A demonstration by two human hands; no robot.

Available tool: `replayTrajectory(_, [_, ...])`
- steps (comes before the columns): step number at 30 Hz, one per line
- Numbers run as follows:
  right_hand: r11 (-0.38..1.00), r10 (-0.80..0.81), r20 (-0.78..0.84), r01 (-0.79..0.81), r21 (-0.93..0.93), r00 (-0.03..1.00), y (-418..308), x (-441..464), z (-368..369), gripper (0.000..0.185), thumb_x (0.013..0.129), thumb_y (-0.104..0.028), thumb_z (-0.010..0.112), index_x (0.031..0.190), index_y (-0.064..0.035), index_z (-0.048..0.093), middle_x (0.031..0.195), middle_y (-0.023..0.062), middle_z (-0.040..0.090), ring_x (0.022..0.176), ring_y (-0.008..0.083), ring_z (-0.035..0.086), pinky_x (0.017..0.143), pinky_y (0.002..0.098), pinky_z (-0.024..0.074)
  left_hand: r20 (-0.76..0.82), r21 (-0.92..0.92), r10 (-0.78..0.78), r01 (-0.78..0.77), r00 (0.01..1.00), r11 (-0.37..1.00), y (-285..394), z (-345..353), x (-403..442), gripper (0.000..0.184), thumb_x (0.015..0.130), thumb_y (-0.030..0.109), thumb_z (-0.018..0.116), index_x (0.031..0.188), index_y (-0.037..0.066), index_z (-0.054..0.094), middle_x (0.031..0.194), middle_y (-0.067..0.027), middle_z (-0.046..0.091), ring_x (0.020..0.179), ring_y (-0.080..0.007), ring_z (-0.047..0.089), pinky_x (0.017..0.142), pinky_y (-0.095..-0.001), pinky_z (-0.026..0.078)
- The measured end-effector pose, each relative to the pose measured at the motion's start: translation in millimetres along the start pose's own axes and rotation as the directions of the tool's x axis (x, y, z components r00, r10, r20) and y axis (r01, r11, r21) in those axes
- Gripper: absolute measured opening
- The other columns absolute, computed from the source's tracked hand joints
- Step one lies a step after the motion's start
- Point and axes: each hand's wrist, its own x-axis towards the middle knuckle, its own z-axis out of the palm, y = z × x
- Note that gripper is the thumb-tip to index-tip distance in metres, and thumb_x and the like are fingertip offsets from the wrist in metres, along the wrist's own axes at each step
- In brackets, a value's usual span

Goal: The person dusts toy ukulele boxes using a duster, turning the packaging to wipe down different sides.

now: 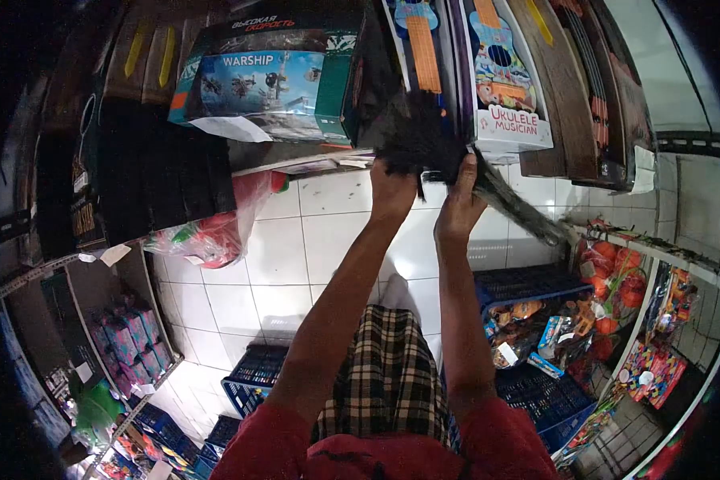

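Observation:
A dark feather duster (424, 136) is spread in front of the shelf edge, its black tuft over the gap between the warship box and the ukulele boxes. A greyish, bushy length of it slants down to the right. My right hand (461, 196) is closed around it, thumb lying on top. My left hand (394, 192) is against the black tuft, closed on it, with most of its fingers hidden by the feathers. Just beyond the hands stand a boxed blue ukulele (418, 40) and a box marked "Ukulele Musician" (508, 120).
A warship toy box (260, 84) sits left on the shelf. A plastic-wrapped red toy (208, 240) hangs below it. Blue baskets (544, 400) with packaged toys stand at lower right, near netted orange balls (604, 260). Shelves flank both sides above a white tiled floor (276, 248).

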Motion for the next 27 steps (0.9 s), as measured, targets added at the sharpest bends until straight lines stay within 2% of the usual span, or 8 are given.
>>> replayTrajectory(2, [1.0, -0.021, -0.024, 0.022, 0.015, 0.999, -4, -5, 2, 0.038, 0.087, -0.023, 0.053, 0.11, 0.0065, 0.046, 0.106, 0.0102, 0.051, 0.094, 0.0152, 0.049, 0.083, 0.0281, 0.0394, 0.016, 0.104, 0.032, -0.034, 0.999, 0.994, 18, 0, -4, 0.019, 0.072, -0.003, 0.056, 0.091, -0.002, 0.058, 0.086, -0.01, 0.061, 0.083, -0.0161, 0.056, 0.077, -0.0287, 0.043])
replayTrajectory(5, [0.996, 0.038, -0.028, -0.035, 0.086, 0.999, 6, -4, -3, 0.04, 0.086, -0.023, 0.053, 0.111, 0.0067, 0.044, 0.107, 0.0111, 0.051, 0.095, 0.0158, 0.049, 0.085, 0.0282, 0.0388, 0.07, 0.018, 0.076, -0.078, 0.995, 0.997, -8, -4, -1, 0.018, 0.071, -0.003, 0.057, 0.089, -0.001, 0.059, 0.086, -0.0111, 0.062, 0.083, -0.0181, 0.058, 0.076, -0.0301, 0.044])
replayTrajectory(8, [0.993, 0.097, -0.034, -0.094, 0.078, 0.995, 7, 6, -1, 0.041, 0.086, -0.022, 0.054, 0.112, 0.0069, 0.043, 0.108, 0.0119, 0.051, 0.096, 0.0166, 0.049, 0.087, 0.0286, 0.0381, 0.057, 0.215, 0.205, -0.212, 0.977, 0.953, -2, -4, 6, 0.02, 0.069, -0.002, 0.058, 0.089, 0.0, 0.059, 0.089, -0.0127, 0.062, 0.085, -0.0218, 0.059, 0.074, -0.0323, 0.045])
replayTrajectory(11, [0.993, 0.014, -0.049, -0.008, 0.121, 0.999, 8, 8, 6, 0.04, 0.086, -0.022, 0.054, 0.111, 0.0072, 0.044, 0.109, 0.0124, 0.051, 0.097, 0.017, 0.049, 0.088, 0.0287, 0.0373, 0.05, 0.084, 0.25, -0.253, 0.967, 0.964, -4, 1, 18, 0.02, 0.068, -0.001, 0.059, 0.089, 0.0, 0.059, 0.091, -0.0147, 0.061, 0.088, -0.0263, 0.059, 0.075, -0.0339, 0.045])
replayTrajectory(14, [0.991, 0.062, -0.092, -0.05, 0.128, 0.994, -6, 2, 11, 0.039, 0.086, -0.021, 0.054, 0.111, 0.0073, 0.045, 0.109, 0.0122, 0.051, 0.098, 0.0168, 0.049, 0.088, 0.0286, 0.0373, 0.199, 0.326, 0.158, -0.218, 0.967, 0.92, 12, -3, 20, 0.035, 0.076, -0.004, 0.053, 0.111, -0.001, 0.049, 0.111, -0.0093, 0.055, 0.102, -0.0167, 0.05, 0.093, -0.0305, 0.036])
replayTrajectory(17, [0.996, -0.008, -0.06, 0.013, 0.085, 0.998, -9, -2, 10, 0.038, 0.086, -0.02, 0.053, 0.11, 0.0079, 0.046, 0.111, 0.0126, 0.05, 0.1, 0.0166, 0.048, 0.09, 0.0292, 0.0364, 0.077, 0.177, 0.337, -0.346, 0.938, 0.921, 7, 4, 21, 0.023, 0.068, 0.0, 0.059, 0.091, 0.001, 0.062, 0.096, -0.0155, 0.061, 0.1, -0.0304, 0.054, 0.087, -0.0347, 0.04])
replayTrajectory(22, [0.867, -0.359, 0.143, 0.386, -0.313, 0.922, 5, -6, -14, 0.037, 0.087, -0.018, 0.052, 0.111, 0.0088, 0.044, 0.113, 0.0139, 0.049, 0.103, 0.0176, 0.047, 0.089, 0.0308, 0.038, 0.276, 0.322, 0.464, -0.536, 0.842, 0.781, 12, -7, 24, 0.029, 0.068, -0.001, 0.06, 0.097, 0.0, 0.06, 0.118, -0.0149, 0.049, 0.113, -0.0303, 0.044, 0.098, -0.0343, 0.031])
replayTrajectory(27, [0.599, -0.329, 0.485, 0.577, -0.556, 0.81, -43, -9, -15, 0.029, 0.083, -0.007, 0.054, 0.11, -0.001, 0.052, 0.12, 0.0158, 0.04, 0.111, 0.0252, 0.043, 0.087, 0.029, 0.042, 0.329, 0.44, 0.428, -0.537, 0.842, 0.72, 21, -8, 27, 0.032, 0.067, -0.003, 0.061, 0.1, -0.002, 0.059, 0.131, -0.014, 0.037, 0.119, -0.0287, 0.037, 0.099, -0.0344, 0.03])
